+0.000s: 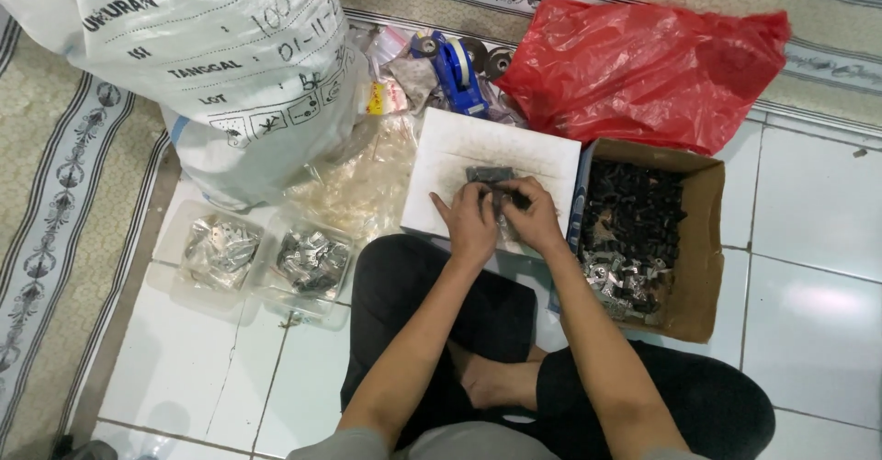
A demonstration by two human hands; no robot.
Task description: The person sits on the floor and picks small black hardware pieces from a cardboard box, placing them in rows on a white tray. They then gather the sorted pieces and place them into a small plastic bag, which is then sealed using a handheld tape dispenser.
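Note:
I sit cross-legged on a tiled floor. My left hand and my right hand meet over a white box lid and together pinch a small clear bag of dark metal parts. A few grey parts lie on the lid just beyond my fingers. To my right an open cardboard box holds several black plastic pieces and shiny metal clips.
Two clear tubs of packed metal parts stand at my left, beside loose clear bags. A large white printed sack lies behind them. A blue tape dispenser and a red plastic bag lie at the back on a patterned mat.

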